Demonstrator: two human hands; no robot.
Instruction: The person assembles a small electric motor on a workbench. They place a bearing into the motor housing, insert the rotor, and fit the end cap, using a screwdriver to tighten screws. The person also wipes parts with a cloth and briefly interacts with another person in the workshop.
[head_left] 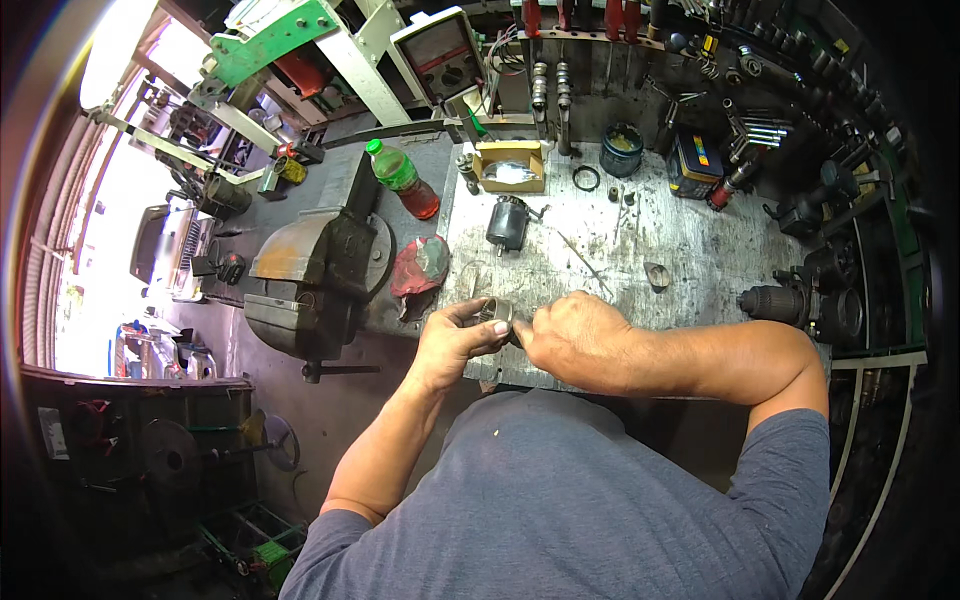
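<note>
Metal part [493, 312], short and round, sits in the left hand [450, 345] just over the near edge of the bench [690, 250], in front of the person's chest. From where I stand, and going by the head view, the left fingers are curled narrow around it, thumb along its lower side. The right hand [578, 332] comes in from the other side, fingers bent and drawn together, its tip end against or just beside the part's right edge; I can't tell whether it grips something small of its own.

Beyond the hands, a black motor [508, 224] stands on the bench, with an open box [511, 167] behind it. A black ring [586, 178] and a dark jar [621, 150] are to the right of the box, and a battery [694, 163] is farther right. A thin rod [584, 262] lies slantwise to the right of the motor, with a small metal piece [656, 276] near it.

To the left of the hands, a crumpled red and grey rag [420, 268] lies near a big vise [318, 265]. A green-capped bottle [403, 180] with red liquid tilts behind the rag.
</note>
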